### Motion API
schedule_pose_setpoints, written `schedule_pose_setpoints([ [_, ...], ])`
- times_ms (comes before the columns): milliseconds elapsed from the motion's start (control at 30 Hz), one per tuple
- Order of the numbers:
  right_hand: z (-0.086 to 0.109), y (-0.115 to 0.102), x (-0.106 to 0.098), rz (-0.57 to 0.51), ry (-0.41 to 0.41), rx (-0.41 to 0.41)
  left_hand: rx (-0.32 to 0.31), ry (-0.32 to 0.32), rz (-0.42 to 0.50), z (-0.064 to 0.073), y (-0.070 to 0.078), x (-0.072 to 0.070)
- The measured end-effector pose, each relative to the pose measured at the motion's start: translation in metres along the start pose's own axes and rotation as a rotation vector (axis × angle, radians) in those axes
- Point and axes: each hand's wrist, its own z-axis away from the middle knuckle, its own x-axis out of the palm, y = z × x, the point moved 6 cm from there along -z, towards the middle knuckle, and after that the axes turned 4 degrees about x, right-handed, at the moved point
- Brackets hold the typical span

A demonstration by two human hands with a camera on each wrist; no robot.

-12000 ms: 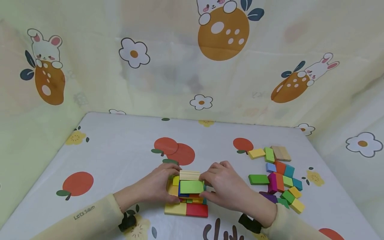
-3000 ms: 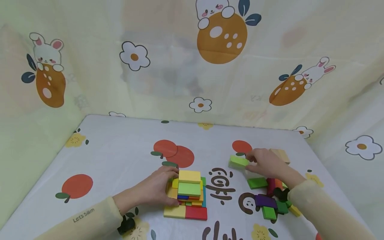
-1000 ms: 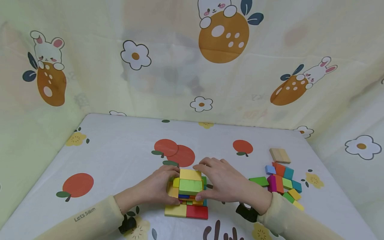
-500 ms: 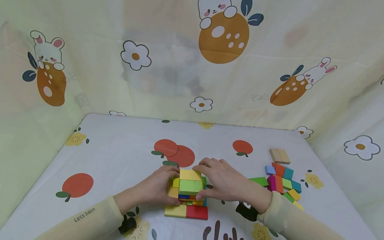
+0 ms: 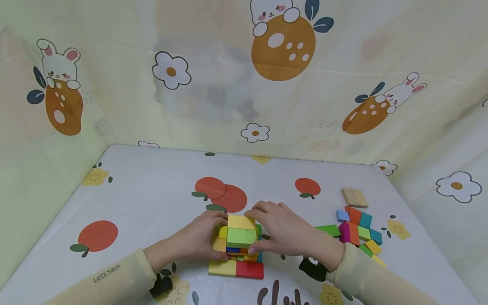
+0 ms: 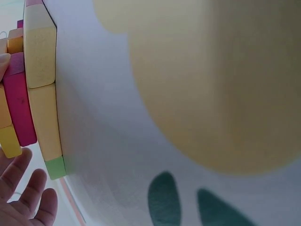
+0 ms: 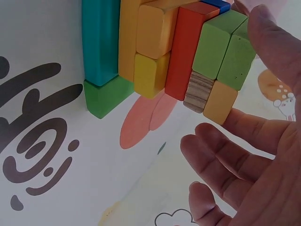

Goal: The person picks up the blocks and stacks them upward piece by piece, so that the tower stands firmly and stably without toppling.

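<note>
A stepped stack of coloured wooden building blocks stands at the table's front middle, with a yellow block [image 5: 222, 268] and a red block [image 5: 249, 270] along its base. My left hand [image 5: 202, 237] holds the stack's left side, thumb in front and fingers behind. Across the top my right hand [image 5: 284, 232] pinches the upper blocks. In the right wrist view its thumb lies on the upper light green block [image 7: 239, 59] and a finger touches the yellow block [image 7: 221, 101] at the far end. Below these sit a second light green block [image 7: 214, 47] and a striped wood block [image 7: 199, 92].
Loose blocks lie to the right, including a green block [image 5: 328, 230], a magenta block [image 5: 345, 232] and a blue block [image 5: 342, 216]. Behind them are plain wood blocks [image 5: 354, 198]. My right forearm covers part of that pile. A printed curtain [image 5: 213, 106] hangs behind the table.
Since the earliest frame a yellow and a light green block from the pile have joined the stack's top. My right hand came back from the pile with the green one; over the last second both hands stay still.
</note>
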Motion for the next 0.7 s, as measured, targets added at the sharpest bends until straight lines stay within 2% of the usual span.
schedule_pose_setpoints([
  [200,0.003,0.003,-0.002,-0.010,-0.017,0.039,0.008,0.002,-0.011,0.000,0.000,0.001],
  [333,0.014,0.022,-0.009,-0.016,0.001,0.104,0.009,0.003,-0.020,0.000,0.001,0.001],
  [433,0.027,0.048,-0.017,-0.029,0.056,0.139,0.002,0.004,-0.022,0.000,0.001,0.000],
  [567,0.049,0.094,-0.020,-0.061,0.113,0.172,-0.002,0.005,-0.023,0.000,0.001,-0.001],
  [700,0.068,0.142,-0.010,-0.103,0.088,0.253,-0.004,0.003,-0.016,0.000,0.001,0.000],
])
